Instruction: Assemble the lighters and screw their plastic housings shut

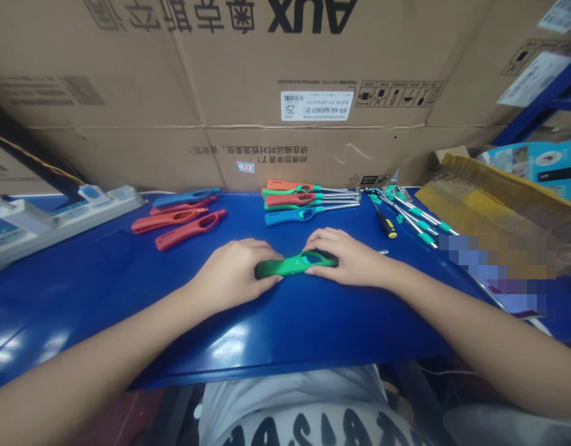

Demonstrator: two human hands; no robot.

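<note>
Head view, looking down on a blue bench (313, 328). At the centre of the frame, a green casing (292, 265) lies crosswise between two bare hands, its looped end toward the right. The left hand (241, 266) closes its grip on the casing's left end, thumb nearest the wearer; the right hand (343, 255) closes its grip around the looped end. Left of centre, loose casings (185, 234), one blue and the rest red to orange, lie side by side. Above the hands, a cluster of lighters (292, 216) in orange, green, red and blue points its metal tubes rightward. Beside these, at right of centre, are a screwdriver (386, 224) with a black and yellow handle and several metal rods (420, 218) with green fittings. A large cardboard box (220, 105) fills the upper frame; a white power strip (101, 212) occupies the left edge.
</note>
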